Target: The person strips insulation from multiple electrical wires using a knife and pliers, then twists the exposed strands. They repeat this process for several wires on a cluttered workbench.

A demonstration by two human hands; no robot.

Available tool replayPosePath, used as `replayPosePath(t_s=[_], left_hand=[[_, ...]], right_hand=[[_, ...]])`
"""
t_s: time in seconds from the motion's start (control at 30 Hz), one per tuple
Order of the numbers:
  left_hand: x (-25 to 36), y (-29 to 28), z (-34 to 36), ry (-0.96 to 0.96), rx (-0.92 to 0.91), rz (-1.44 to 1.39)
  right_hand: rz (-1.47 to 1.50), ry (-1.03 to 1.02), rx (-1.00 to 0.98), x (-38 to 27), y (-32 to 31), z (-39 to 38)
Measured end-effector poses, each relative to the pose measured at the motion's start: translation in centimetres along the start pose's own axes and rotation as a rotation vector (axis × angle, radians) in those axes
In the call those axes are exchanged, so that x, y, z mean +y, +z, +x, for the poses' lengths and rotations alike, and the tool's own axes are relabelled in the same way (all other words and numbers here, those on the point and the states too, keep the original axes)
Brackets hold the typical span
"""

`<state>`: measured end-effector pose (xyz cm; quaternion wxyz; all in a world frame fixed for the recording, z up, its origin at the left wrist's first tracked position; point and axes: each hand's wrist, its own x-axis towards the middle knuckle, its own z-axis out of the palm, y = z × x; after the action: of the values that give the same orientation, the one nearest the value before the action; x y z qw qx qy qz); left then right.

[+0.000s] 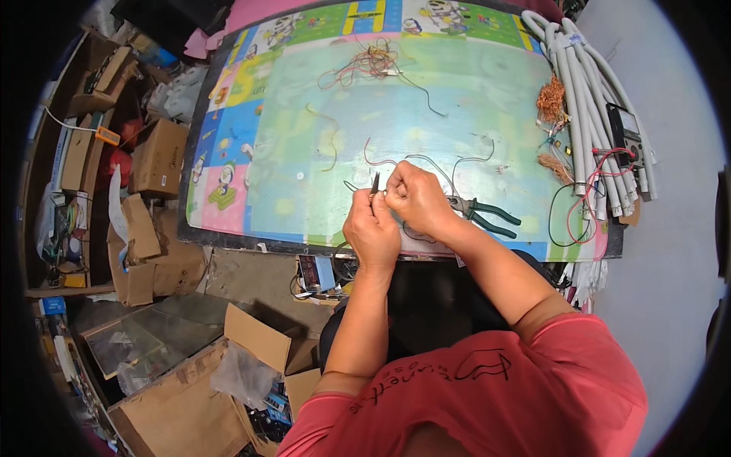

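In the head view, two bare hands work close together above the near part of a table (285, 156), which has a colourful printed cover. The left hand (373, 234) has a narrow grip: its thumb and fingers are closed around a small dark pointed tool (375, 183), whose tip stands up above the fingers. The kind of this tool I cannot tell. The right hand (415, 194) is just beside it, with fingers curled in and the fingertips pinched near the tool; what is between them is too small to tell.

A red wire (366, 151) shows its free end just beyond the right hand, and a grey wire (470, 158) bends on the table to the right. The pliers (493, 216) with green handles lie near the right wrist, and their head is partly covered by it. A yellow wire (335, 141) lies farther from the hands, to the left, and a wire tangle (373, 62) is near the far edge. On the right side there are pale tubes (580, 114), a copper bundle (551, 100) and a dark meter (627, 131).
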<state>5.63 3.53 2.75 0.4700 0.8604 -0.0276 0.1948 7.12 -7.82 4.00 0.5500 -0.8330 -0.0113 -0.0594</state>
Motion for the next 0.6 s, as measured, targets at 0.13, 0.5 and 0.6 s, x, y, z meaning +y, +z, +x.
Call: replayPosePath(t_s=[0.13, 0.5, 0.6], left_hand=[[1.5, -1.2, 1.0, 0.007, 0.215, -0.074], [-1.7, -3.9, 2.7, -0.431, -0.351, -0.387], [-1.8, -3.9, 2.8, -0.393, -0.308, -0.320]], right_hand=[[-0.146, 0.158, 0.211, 6.3, -1.6, 1.7], [-0.233, 0.064, -0.143, 2.2, -2.4, 1.8], [-0.455, 0.053, -0.222, 2.5, -2.9, 1.4]])
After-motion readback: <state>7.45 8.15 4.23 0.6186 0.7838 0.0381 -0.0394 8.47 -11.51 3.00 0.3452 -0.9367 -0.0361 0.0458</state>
